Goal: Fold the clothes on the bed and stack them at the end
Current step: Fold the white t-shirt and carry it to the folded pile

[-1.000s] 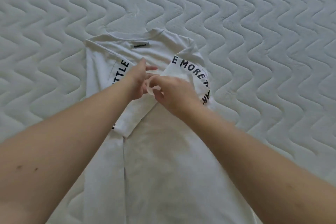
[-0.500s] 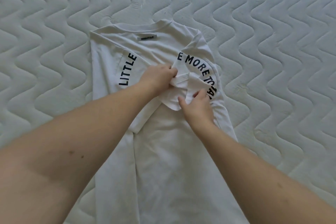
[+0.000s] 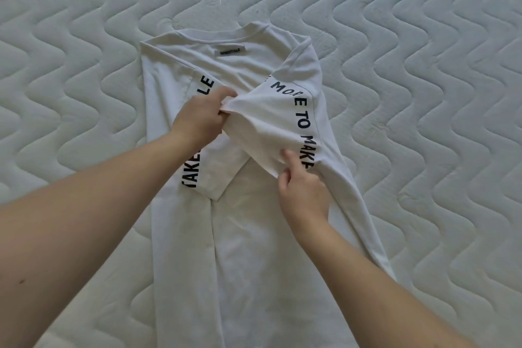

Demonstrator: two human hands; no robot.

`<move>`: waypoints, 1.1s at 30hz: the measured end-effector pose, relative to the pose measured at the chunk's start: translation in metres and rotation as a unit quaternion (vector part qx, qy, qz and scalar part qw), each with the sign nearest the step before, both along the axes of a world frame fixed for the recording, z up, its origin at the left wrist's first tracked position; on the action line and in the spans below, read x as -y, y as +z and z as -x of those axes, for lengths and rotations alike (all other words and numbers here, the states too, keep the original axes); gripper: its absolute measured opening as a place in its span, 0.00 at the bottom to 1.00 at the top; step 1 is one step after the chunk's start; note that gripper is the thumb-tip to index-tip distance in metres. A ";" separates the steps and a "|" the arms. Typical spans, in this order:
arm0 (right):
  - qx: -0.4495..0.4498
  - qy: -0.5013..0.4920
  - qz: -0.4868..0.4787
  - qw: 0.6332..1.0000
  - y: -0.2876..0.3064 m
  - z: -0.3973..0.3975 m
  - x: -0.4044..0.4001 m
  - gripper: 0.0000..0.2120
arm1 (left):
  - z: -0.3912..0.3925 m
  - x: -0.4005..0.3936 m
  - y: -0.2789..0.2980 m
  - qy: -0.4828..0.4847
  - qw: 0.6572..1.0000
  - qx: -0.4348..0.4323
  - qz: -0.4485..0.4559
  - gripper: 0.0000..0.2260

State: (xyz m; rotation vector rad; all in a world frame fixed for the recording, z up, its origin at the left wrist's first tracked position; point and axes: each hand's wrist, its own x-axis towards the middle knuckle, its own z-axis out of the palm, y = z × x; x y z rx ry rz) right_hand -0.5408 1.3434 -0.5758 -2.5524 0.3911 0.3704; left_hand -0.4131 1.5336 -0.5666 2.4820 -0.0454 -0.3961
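1. White T-shirt [image 3: 254, 249] lies lengthwise on the quilted bed [image 3: 423, 93], collar at the far end and its body running toward us between our two forearms.
2. We see both long sides already folded in toward the middle, so the garment forms a narrow strip; a small label [image 3: 229, 52] sits just below the collar.
3. The left sleeve [image 3: 209, 161] lies flat across the shirt, with black lettering along it partly hidden by our left wrist.
4. The right sleeve [image 3: 276, 119] is lifted off the shirt, tented between our hands; black letters on it read "MORE TO MAKE".
5. Our left hand [image 3: 202, 119] is closed, pinching the sleeve's hem at its upper corner.
6. Our right hand [image 3: 303, 192] pinches the lower corner of the same hem, thumb on top and fingers curled beneath the cloth.
7. The two hands are apart, with the hem stretched between them.
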 end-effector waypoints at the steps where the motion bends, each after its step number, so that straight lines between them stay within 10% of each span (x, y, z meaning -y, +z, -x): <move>1: -0.006 0.001 -0.018 1.000 0.001 0.001 -0.002 0.18 | 0.001 -0.004 0.001 0.007 0.999 -0.027 0.025 0.24; 9: 0.046 -0.013 -0.117 0.992 0.014 0.011 -0.030 0.12 | 0.013 -0.033 0.007 0.098 0.963 -0.102 0.230 0.29; 17: -0.006 -0.015 -0.121 0.993 0.010 0.015 -0.027 0.17 | 0.042 -0.066 -0.003 -0.065 0.959 -0.256 0.100 0.13; 24: 0.050 -0.083 -0.166 0.981 0.008 -0.028 -0.001 0.12 | 0.012 -0.037 -0.007 0.044 0.997 -0.043 0.054 0.05; 33: 0.044 -0.041 -0.132 0.989 -0.020 -0.104 0.051 0.24 | -0.067 0.048 -0.018 -0.010 0.998 -0.040 0.051 0.18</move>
